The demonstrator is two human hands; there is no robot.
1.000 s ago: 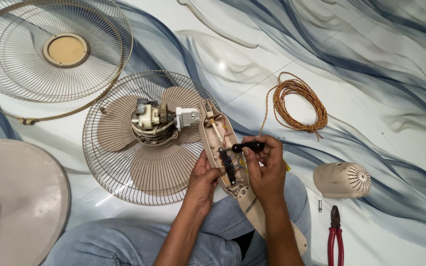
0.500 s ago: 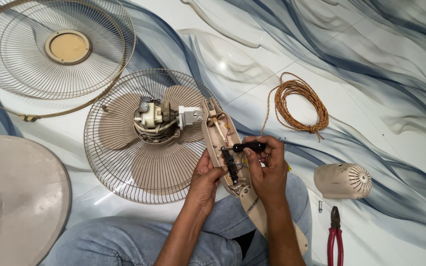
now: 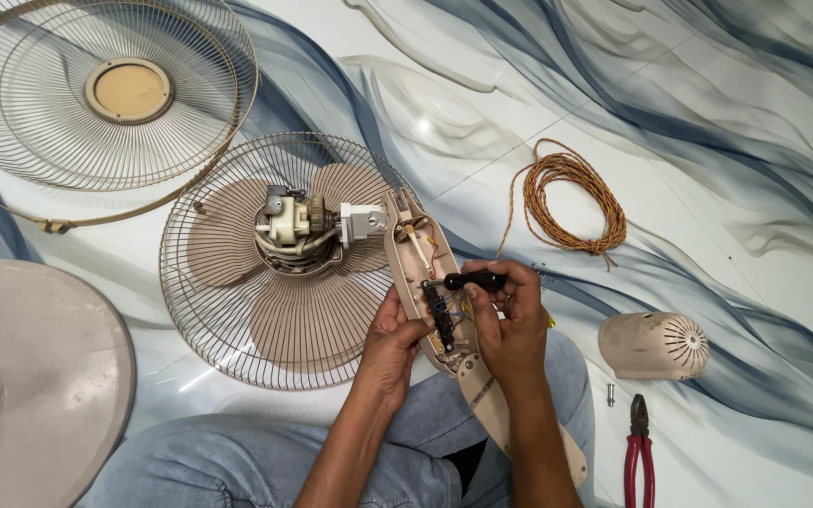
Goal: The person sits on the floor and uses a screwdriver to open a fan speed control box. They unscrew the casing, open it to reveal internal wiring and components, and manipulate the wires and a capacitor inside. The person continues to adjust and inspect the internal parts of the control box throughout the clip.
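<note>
An opened beige fan neck housing (image 3: 408,246) lies across my lap, with wires and a black switch block (image 3: 440,320) showing inside. My left hand (image 3: 390,344) grips the housing's left edge. My right hand (image 3: 512,325) is closed on a black-handled screwdriver (image 3: 475,280) whose tip points left into the housing. The housing joins the fan motor (image 3: 294,228), which sits over beige blades (image 3: 305,306) inside the rear wire guard (image 3: 201,310).
A front wire guard (image 3: 11,103) lies at top left and a round beige base (image 3: 35,376) at the left edge. A coiled orange cord (image 3: 571,198), a beige motor cover (image 3: 653,345), a small screw (image 3: 611,395) and red-handled pliers (image 3: 639,452) lie right on the marbled floor.
The view has shifted slightly. Both hands stay on the housing and the screwdriver in almost the same place.
</note>
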